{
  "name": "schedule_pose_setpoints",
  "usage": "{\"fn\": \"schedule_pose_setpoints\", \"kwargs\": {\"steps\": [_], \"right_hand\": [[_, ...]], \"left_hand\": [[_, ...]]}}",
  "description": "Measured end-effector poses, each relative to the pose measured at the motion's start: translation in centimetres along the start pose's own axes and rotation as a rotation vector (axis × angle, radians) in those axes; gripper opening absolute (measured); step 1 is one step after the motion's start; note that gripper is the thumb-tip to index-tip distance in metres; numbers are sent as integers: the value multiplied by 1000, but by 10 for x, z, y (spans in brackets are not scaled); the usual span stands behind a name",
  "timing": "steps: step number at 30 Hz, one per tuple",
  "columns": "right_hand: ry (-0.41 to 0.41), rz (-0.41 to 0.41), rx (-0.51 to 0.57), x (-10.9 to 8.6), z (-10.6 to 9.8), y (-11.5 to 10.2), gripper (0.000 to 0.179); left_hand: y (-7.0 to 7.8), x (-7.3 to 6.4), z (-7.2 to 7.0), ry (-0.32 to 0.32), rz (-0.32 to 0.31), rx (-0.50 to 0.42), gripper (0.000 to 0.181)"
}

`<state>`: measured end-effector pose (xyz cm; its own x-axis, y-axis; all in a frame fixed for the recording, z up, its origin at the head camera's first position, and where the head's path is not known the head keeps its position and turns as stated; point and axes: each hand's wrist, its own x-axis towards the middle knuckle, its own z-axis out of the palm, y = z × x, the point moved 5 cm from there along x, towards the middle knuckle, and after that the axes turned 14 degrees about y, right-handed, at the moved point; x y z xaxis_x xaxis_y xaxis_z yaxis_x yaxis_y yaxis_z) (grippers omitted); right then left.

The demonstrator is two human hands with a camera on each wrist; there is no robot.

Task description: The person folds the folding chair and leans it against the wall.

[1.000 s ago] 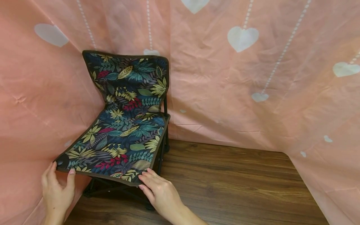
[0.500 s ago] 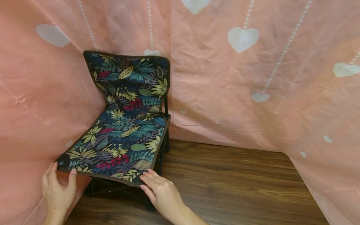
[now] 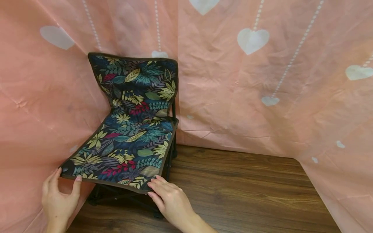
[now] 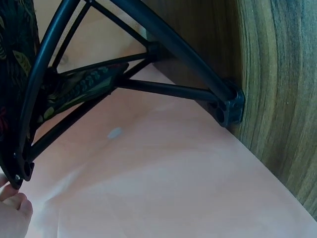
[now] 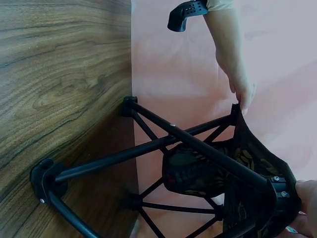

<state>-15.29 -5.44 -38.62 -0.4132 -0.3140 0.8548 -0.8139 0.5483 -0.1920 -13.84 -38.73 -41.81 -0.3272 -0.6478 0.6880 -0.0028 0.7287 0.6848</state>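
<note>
A low folding chair point(image 3: 125, 142) with dark leaf-patterned fabric and a black tube frame stands upright in the corner, its seat facing me. My left hand point(image 3: 59, 202) holds the seat's front left corner, fingertips at the corner and thumb on the front edge. At the front right corner my right hand point(image 3: 172, 199) grips the seat, fingers on top and thumb at the front edge. In the right wrist view, crossed legs point(image 5: 173, 131) show under the fabric, with the left hand point(image 5: 241, 84) at the far corner. The left wrist view catches fingertips point(image 4: 14, 201) beneath a frame joint.
Pink cloth point(image 3: 221, 97) printed with white hearts hangs behind the chair and along its left side, close to the backrest. Brown wood-grain floor point(image 3: 247, 191) extends to the right. A foot point(image 4: 230, 106) of the chair rests near the cloth's lower edge.
The chair and cloth appear slightly farther right in the head view. Both hands keep their hold on the same front corners.
</note>
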Motion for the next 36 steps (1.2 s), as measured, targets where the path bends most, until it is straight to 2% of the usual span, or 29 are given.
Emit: {"fn": "schedule_pose_setpoints", "kwargs": {"steps": [10,17,22,26,31,36], "right_hand": [[2,-24,-10,0,2,-1,27],[9,-45,-32,0,1,-1,28],[9,-39,-25,-1,0,0,27],[21,-43,-33,0,-1,0,27],[-9,-7,-33,0,-1,-1,27],[11,-25,-25,0,-1,-1,27]], "left_hand": [[-3,5,-2,23,20,-28,67],[-7,8,-3,33,109,-51,67],[-9,12,-2,0,168,-73,69],[-11,16,-2,-49,179,-65,70],[-16,22,-2,-112,199,-42,73],[-21,29,-4,-147,294,-68,82]]}}
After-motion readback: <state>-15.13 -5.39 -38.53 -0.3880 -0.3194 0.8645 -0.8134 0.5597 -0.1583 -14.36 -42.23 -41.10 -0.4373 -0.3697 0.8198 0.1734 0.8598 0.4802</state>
